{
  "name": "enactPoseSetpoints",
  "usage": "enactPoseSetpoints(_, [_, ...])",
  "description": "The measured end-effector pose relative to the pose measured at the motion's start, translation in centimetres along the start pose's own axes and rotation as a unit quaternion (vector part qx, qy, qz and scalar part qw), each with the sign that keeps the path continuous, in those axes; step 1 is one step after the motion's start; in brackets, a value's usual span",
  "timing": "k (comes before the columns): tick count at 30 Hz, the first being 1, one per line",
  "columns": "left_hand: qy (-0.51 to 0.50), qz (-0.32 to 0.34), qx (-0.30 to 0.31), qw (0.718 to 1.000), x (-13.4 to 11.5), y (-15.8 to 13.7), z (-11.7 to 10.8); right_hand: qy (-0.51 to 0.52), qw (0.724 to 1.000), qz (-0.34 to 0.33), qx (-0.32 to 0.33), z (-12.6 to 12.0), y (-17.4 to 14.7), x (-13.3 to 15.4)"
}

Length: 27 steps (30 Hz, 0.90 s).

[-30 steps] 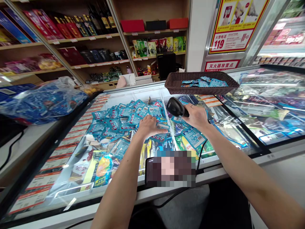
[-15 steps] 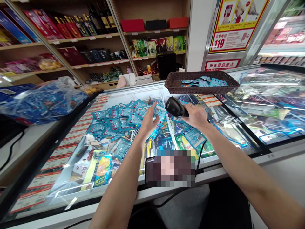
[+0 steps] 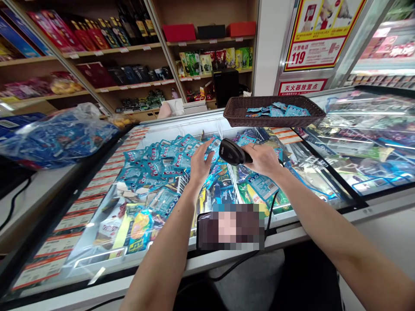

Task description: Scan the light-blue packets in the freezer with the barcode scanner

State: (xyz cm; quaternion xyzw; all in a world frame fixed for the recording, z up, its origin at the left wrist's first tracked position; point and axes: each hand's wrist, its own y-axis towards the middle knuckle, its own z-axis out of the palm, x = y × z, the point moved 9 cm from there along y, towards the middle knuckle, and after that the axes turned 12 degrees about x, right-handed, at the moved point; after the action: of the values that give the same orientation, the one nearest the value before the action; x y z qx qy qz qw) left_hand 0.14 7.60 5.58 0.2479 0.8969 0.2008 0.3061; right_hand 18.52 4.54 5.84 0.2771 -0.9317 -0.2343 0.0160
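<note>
My right hand (image 3: 264, 160) is wrapped round the handle of a black barcode scanner (image 3: 231, 152), whose head faces left. Just left of it, my left hand (image 3: 201, 163) pinches a small blue packet (image 3: 215, 146) with a barcode on it; the scanner's head partly covers this packet. Many more such blue packets (image 3: 155, 160) lie heaped on the freezer's glass top (image 3: 87, 233), left of my left hand. One more blue packet (image 3: 264, 185) lies below my right hand. A black cable (image 3: 271, 211) hangs down from the scanner.
A brown wicker basket (image 3: 233, 116) with several blue packets stands at the freezer's far edge. A phone (image 3: 204, 233) lies at the near edge. At left is a clear plastic bag (image 3: 61, 134) of blue packets. Stocked shelves (image 3: 116, 49) stand behind; another freezer (image 3: 372, 142) is at right.
My right hand has brought the scanner a little left and down, closer to the packet in my left hand. My left hand has hardly moved.
</note>
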Motion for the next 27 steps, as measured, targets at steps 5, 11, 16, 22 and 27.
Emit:
enactPoseSetpoints(5, [0.018,0.007,-0.008,1.000,-0.21,-0.01,-0.07,-0.014,1.000,0.001,0.019,0.14,0.07,0.11])
enactPoseSetpoints(11, [0.020,0.023,-0.012,0.999,-0.13,0.07,0.23,-0.024,0.999,0.003,0.027,0.17,0.10,0.25])
enactPoseSetpoints(16, [0.016,0.025,-0.010,1.000,0.10,0.06,0.41,-0.019,0.999,0.006,0.044,0.46,0.11,0.17])
enactPoseSetpoints(22, [0.016,0.026,-0.009,0.999,0.23,0.03,0.41,-0.023,0.999,0.004,0.039,0.41,0.06,0.17])
enactPoseSetpoints(27, [0.032,0.008,0.002,0.999,0.64,0.10,0.64,-0.024,0.999,0.015,0.033,0.18,-0.01,-0.18])
